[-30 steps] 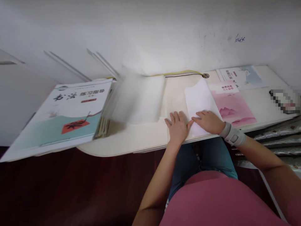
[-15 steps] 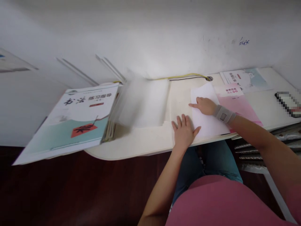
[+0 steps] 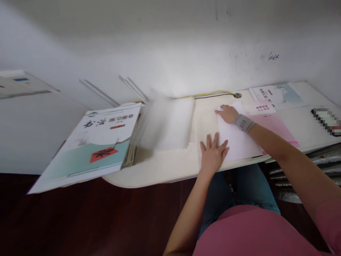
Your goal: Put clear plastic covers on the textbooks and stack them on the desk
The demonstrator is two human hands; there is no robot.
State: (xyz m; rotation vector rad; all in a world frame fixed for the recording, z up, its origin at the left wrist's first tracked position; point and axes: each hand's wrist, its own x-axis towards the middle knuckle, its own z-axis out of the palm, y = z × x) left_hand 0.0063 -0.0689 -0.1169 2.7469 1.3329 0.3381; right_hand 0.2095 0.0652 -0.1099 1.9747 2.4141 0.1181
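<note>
Left hand [image 3: 213,155] lies flat, fingers spread, across the near left edge of the white sheet [image 3: 239,140] and the desk [image 3: 170,165]. Right hand [image 3: 227,113], its wrist in a grey brace [image 3: 243,122], rests flat on the sheet's far end. The sheet overlaps a pink book [image 3: 279,124] on its right. At far left, a teal-covered book [image 3: 98,145] overhangs the desk's near edge. A yellow cable [image 3: 205,94] runs along the far edge.

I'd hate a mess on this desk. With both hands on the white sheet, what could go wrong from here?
The teal book overhangs the desk at left; a nudge might tip it off. The white sheet seems to overlap the pink book, so pressing there could crease it unevenly.
</note>
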